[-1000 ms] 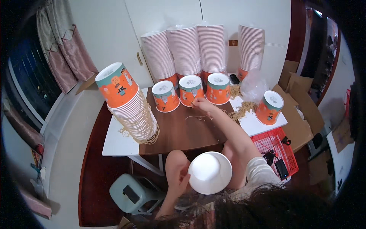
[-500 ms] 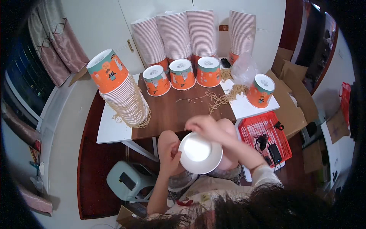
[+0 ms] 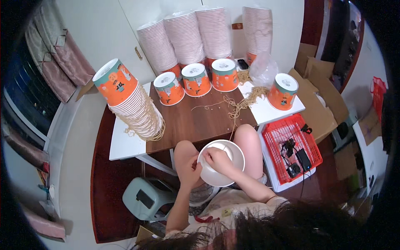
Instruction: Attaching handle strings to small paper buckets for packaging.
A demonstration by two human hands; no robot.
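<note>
A white-lined paper bucket (image 3: pixel 236 157) rests on my lap between my knees, its open mouth facing up. My left hand (image 3: pixel 191 170) is closed on the bucket's left rim. Over the mouth, my right hand (image 3: pixel 218 160) is pinched near that same rim. A thin tan cord (image 3: pixel 232 132) runs down from the table, over the bucket's far rim, to my right hand; the fingertips themselves are partly hidden. On the table, the rest of the cord lies in a loose tangle (image 3: pixel 246 100).
Three upturned orange buckets (image 3: pixel 196 83) stand on the brown table (image 3: pixel 183 121), another (image 3: pixel 283 93) at right. A leaning stack (image 3: pixel 135 112) draped with cord stands left. Tall wrapped stacks (image 3: pixel 212 33) line the back. A red basket (image 3: pixel 275 146) holds chargers; a stool (image 3: pixel 143 200) sits lower left.
My right hand has moved down and toward me, from beyond the bucket's far rim to over its mouth. The cord now stretches from the table to the bucket. My left hand stays at the rim.
</note>
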